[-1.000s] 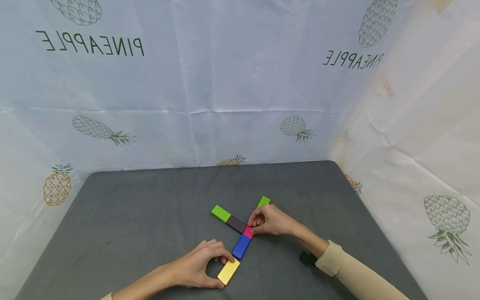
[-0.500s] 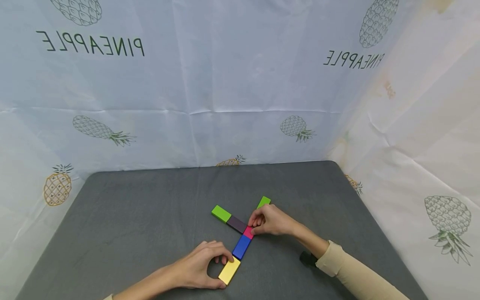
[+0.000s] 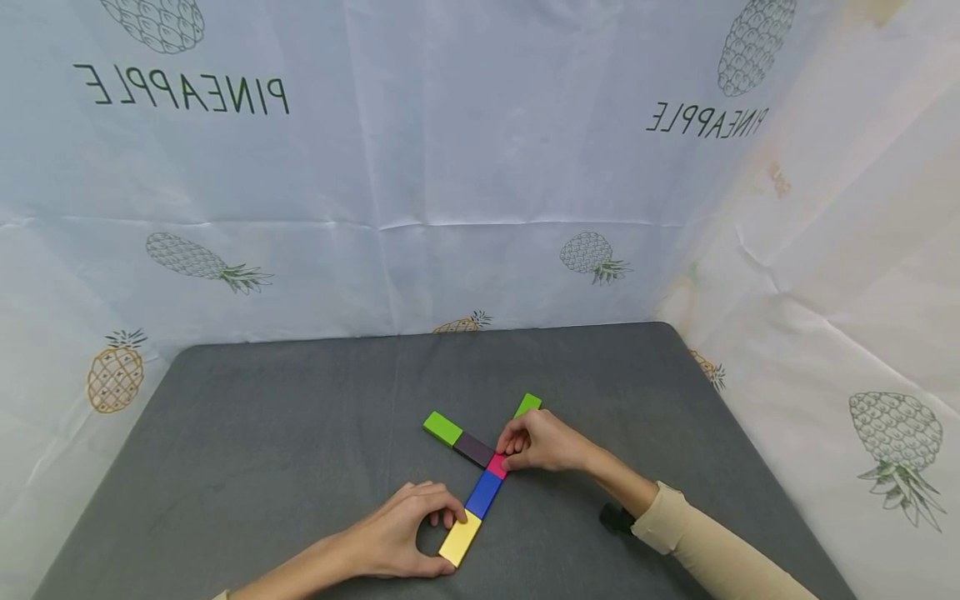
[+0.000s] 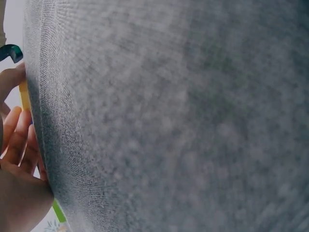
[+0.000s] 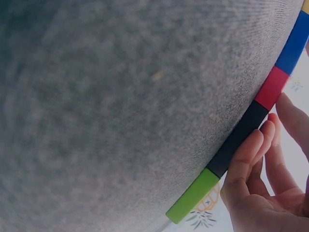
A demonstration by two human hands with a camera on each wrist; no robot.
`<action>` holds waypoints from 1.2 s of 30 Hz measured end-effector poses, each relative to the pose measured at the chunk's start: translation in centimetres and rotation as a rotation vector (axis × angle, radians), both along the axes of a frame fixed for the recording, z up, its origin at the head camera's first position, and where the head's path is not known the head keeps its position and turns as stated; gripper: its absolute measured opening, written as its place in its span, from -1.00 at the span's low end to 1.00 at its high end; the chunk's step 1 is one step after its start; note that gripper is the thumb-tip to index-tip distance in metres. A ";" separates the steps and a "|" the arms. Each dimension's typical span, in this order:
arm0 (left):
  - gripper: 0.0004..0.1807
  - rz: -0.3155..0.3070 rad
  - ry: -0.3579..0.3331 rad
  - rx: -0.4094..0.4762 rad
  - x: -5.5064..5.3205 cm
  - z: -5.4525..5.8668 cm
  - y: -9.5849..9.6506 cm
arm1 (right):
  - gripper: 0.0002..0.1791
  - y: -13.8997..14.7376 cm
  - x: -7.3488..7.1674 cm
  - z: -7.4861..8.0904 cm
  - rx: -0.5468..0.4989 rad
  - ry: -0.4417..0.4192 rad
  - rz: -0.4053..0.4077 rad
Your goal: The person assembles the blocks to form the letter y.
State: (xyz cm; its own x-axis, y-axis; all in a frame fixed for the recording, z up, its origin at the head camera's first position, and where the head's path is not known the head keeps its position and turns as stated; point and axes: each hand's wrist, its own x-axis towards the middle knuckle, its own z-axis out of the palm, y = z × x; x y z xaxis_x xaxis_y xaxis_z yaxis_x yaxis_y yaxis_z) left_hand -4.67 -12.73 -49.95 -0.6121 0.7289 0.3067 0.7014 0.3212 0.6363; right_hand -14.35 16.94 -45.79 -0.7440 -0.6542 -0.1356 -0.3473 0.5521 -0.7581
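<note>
Several coloured blocks lie flat in a branching line. My left hand pinches the yellow block between thumb and forefinger at its two ends. Its upper end meets the blue block, which runs on to the red block. My right hand bends over the line, thumb and forefinger at the red block. Its other fingers lie along a black block, mostly hidden in the head view. Beyond that sits a green block. A dark purple block and another green block branch off leftward.
A dark grey table carries the blocks. White fabric with pineapple prints hangs behind and on both sides. Under my right wrist is a small black object, beside the beige sleeve.
The yellow block, in my left hand, has turned slightly and shifted a little right, so it now lines up flush with the blue block. My right hand has stayed put.
</note>
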 end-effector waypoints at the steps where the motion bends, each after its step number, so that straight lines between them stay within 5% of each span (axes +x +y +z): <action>1: -0.50 -0.001 -0.002 0.000 0.0 0.0 0.0 | -0.87 0.0 0.0 0.0 0.000 0.000 0.000; 36: -0.55 -0.026 -0.048 0.014 -0.7 0.2 -0.1 | -0.93 0.6 -1.6 -0.2 -0.064 0.015 0.024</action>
State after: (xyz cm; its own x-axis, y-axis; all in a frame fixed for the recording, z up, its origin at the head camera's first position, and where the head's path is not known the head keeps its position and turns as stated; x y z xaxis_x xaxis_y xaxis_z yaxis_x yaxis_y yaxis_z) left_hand -5.37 -12.85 -49.71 -0.6074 0.7406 0.2873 0.6777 0.2944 0.6739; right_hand -15.92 17.55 -45.94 -0.7299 -0.6786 -0.0822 -0.3712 0.4945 -0.7859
